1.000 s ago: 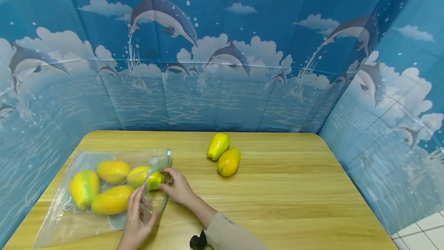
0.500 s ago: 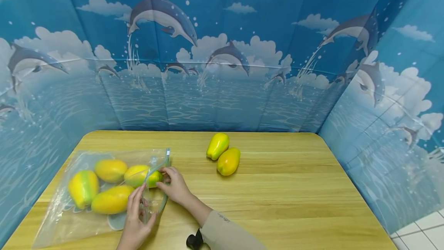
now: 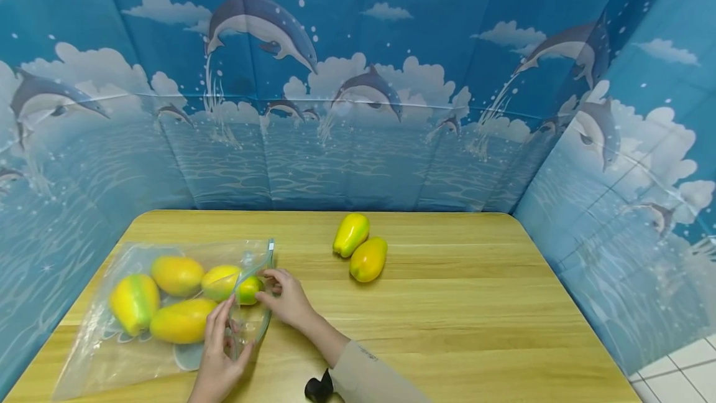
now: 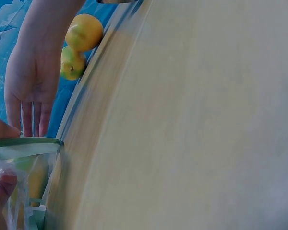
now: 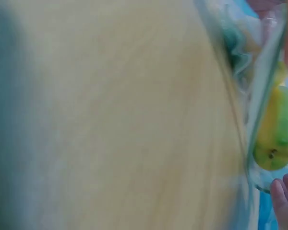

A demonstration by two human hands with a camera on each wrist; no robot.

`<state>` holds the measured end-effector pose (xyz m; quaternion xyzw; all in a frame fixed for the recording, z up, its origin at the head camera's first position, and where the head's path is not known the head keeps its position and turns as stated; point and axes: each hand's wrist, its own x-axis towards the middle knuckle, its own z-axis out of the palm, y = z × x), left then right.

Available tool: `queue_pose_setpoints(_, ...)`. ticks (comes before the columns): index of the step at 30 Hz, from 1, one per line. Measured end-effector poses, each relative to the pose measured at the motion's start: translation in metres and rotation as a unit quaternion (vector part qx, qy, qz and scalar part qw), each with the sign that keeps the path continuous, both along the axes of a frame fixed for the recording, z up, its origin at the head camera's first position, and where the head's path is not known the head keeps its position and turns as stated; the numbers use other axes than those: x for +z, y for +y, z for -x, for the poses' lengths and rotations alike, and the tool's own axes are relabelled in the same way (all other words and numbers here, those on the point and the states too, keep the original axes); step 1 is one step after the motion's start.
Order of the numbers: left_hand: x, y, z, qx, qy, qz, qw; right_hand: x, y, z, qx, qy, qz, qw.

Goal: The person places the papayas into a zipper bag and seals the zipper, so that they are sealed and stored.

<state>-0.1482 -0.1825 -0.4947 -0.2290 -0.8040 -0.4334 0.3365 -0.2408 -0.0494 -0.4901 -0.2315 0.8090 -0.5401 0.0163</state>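
A clear zip bag (image 3: 268, 322) lies flat at the left with its mouth facing right and several yellow-green papayas inside. My left hand (image 3: 215, 353) pinches the near side of the bag's mouth; in the left wrist view its thumb (image 4: 4, 188) and a finger hold the green-edged rim. One papaya (image 3: 248, 291) lies just inside the mouth, its green end toward my right hand (image 3: 291, 303). The fingers of that hand reach in at the opening, close to this papaya's end. In the right wrist view the fingertips (image 5: 278, 191) stand just below the papaya, apart from it.
Two more papayas, a greener one (image 3: 351, 235) and a yellower one (image 3: 369, 260), lie side by side at the back middle of the wooden table (image 3: 447, 303). A blue dolphin-print curtain (image 3: 358, 160) encloses the table's back and sides. A black object (image 3: 319, 387) sits by the right sleeve.
The papaya at the mouth has slid slightly left into the bag, and the one behind it has shifted left too. My right hand moved left, then drew back a little. The left hand stays put.
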Motion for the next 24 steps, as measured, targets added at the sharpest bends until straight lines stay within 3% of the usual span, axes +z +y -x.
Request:
queue_pose_setpoints(4,-0.015,-0.005,0.005,-0.005,-0.004,-0.006,1.0,0.006,0.013,-0.002,-0.016,-0.004,0.044,0.999)
queue_pose_setpoints(11,-0.017,-0.006,0.006,-0.008,-0.008,-0.014,0.9998,0.02,0.04,-0.005,-0.099,0.054,0.085,0.99)
queue_pose_setpoints(19,-0.014,-0.005,0.003,-0.002,-0.016,-0.015,0.9998,0.03,0.073,-0.007,-0.196,0.088,0.111,0.97)
queue_pose_setpoints(24,-0.013,-0.004,0.003,-0.002,-0.015,-0.018,0.9997,0.032,0.095,-0.007,-0.253,0.125,0.097,0.954)
